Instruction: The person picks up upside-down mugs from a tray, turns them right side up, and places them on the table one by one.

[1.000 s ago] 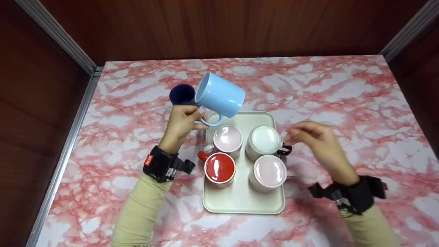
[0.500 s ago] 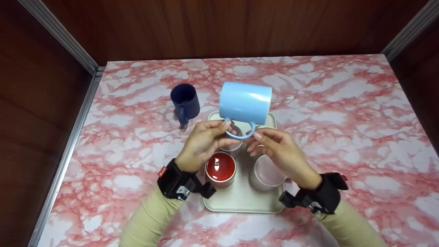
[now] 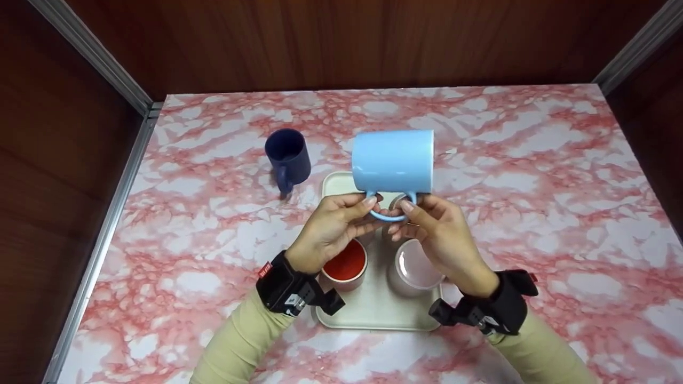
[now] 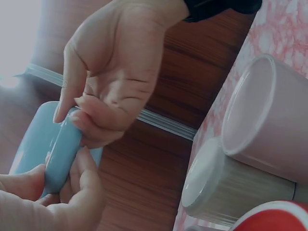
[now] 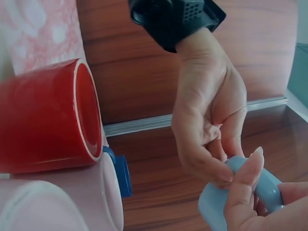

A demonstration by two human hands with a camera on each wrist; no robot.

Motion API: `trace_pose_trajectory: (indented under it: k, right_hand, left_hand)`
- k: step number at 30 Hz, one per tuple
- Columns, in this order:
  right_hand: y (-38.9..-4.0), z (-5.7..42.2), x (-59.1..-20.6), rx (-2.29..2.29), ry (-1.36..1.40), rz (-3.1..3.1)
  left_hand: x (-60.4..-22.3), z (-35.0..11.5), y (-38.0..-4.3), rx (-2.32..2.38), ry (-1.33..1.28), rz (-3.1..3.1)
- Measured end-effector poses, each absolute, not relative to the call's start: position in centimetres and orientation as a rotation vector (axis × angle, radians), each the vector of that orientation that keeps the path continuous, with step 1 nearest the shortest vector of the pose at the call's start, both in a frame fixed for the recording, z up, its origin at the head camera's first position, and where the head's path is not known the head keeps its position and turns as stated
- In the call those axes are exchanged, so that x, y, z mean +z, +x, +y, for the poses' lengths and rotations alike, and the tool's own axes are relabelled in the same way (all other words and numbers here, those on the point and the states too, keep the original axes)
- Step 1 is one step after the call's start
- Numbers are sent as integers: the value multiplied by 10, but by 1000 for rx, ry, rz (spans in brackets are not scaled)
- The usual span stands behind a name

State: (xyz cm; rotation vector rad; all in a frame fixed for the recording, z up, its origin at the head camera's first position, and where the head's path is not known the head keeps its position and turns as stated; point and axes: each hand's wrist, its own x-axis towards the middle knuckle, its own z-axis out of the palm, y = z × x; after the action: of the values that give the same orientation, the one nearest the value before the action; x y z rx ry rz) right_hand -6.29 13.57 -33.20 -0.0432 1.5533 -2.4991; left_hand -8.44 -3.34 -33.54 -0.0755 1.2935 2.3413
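A light blue mug (image 3: 392, 160) is held sideways in the air over the far part of the tray, its handle (image 3: 388, 217) toward me. My left hand (image 3: 333, 229) pinches the left part of that handle between thumb and fingers. On its right part, my right hand (image 3: 448, 242) pinches it too. Both wrist views show the thumbs and fingers of the two hands close together on the blue handle (image 4: 65, 154). Beneath the hands, a red mug (image 3: 346, 266) and a pale pink mug (image 3: 419, 269) stand bottom up; two more mugs behind them are mostly hidden by the hands.
The cream tray (image 3: 379, 314) lies on a pink-and-white marbled table (image 3: 533, 160). Left of the tray's far end, a navy mug (image 3: 296, 165) stands upright, its handle toward me. Dark wood panels (image 3: 373, 42) enclose the table at the back and sides.
The blue mug has moved right and turned from tilted to level, handle toward me. My right hand has come in from the right and taken hold of the handle beside my left.
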Motion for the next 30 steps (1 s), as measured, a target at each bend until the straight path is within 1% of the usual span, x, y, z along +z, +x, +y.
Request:
trace_pose_trajectory:
  k: [5,13,20,23,30]
  right_hand:
    - [-68,138,-329,-2458,-57,1572]
    - [-78,137,-326,-2407,-124,1672]
    - [-90,133,-319,-2320,-148,1753]
    - [-97,128,-317,-2269,-152,1793]
    - [-123,113,-314,-2200,-137,1840]
  left_hand:
    - [-339,-31,-84,2334,-68,1367]
    - [-341,-29,-87,2266,-127,1589]
    - [-341,-33,-92,2206,15,1821]
    - [-343,-39,-94,2189,29,1921]
    - [-354,-58,-93,2221,-74,2071]
